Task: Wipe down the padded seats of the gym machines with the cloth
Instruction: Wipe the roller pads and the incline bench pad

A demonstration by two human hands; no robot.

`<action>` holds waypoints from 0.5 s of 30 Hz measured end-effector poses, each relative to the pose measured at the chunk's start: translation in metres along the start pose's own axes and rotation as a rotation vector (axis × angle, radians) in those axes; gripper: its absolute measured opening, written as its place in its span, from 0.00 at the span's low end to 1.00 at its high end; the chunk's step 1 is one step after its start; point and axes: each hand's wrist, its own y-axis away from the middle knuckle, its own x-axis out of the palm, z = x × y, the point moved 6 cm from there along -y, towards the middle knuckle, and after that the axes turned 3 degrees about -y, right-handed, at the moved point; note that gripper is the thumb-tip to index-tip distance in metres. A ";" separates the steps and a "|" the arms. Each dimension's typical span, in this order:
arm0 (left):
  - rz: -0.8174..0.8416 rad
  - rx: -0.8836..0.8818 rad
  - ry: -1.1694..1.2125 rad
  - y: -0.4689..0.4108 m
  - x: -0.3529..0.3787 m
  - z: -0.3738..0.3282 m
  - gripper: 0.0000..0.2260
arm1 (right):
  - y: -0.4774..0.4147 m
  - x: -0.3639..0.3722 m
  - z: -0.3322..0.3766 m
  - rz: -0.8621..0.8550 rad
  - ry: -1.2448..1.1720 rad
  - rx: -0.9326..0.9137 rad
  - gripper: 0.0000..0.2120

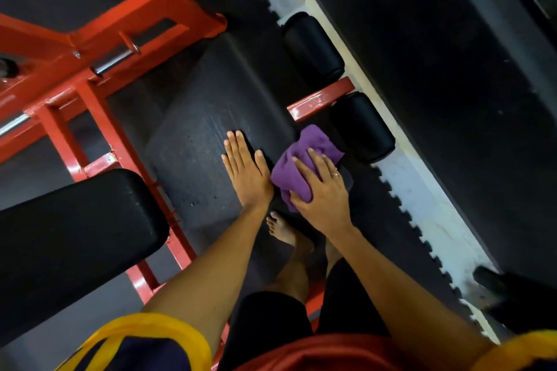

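Observation:
A long black padded seat [211, 117] of a red-framed gym machine runs up the middle of the head view. My left hand [245, 169] lies flat on the seat's near right part, fingers together and holding nothing. Just to its right, my right hand [322, 190] presses a bunched purple cloth [301, 159] onto the seat's right edge. A ring shows on one right finger.
A second black pad [75, 238] sits at the lower left. Two black foam rollers [313, 48] [361, 126] hang on a red bar to the right of the seat. The red steel frame [90, 69] spreads left. My bare foot [283, 229] stands on dark floor mats.

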 end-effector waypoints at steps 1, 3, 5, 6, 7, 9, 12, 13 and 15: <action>-0.005 -0.007 -0.004 0.000 0.000 0.001 0.27 | 0.006 0.005 -0.010 0.024 -0.139 0.134 0.29; -0.039 -0.003 -0.010 0.000 0.000 0.000 0.27 | 0.012 0.017 -0.036 0.029 -0.427 0.599 0.24; -0.081 0.001 -0.012 0.000 0.000 -0.001 0.26 | 0.015 0.024 -0.051 -0.034 -0.566 0.853 0.18; -0.095 0.004 -0.012 0.001 0.000 -0.001 0.26 | 0.016 0.022 -0.047 -0.094 -0.590 0.873 0.18; -0.106 0.008 -0.013 0.001 0.001 -0.001 0.26 | 0.021 0.025 -0.039 -0.161 -0.604 0.872 0.21; -0.105 0.009 -0.014 0.001 0.004 0.000 0.26 | 0.037 0.039 -0.010 -0.264 -0.607 0.939 0.32; -0.099 0.012 -0.009 0.000 0.005 0.003 0.27 | 0.039 0.050 0.028 -0.483 -0.757 1.037 0.37; -0.097 0.015 -0.004 0.001 0.005 0.003 0.27 | 0.035 0.052 0.021 -0.599 -0.856 1.077 0.33; -0.104 0.021 0.006 0.001 0.004 0.003 0.27 | 0.027 0.053 -0.015 -0.701 -1.059 1.234 0.22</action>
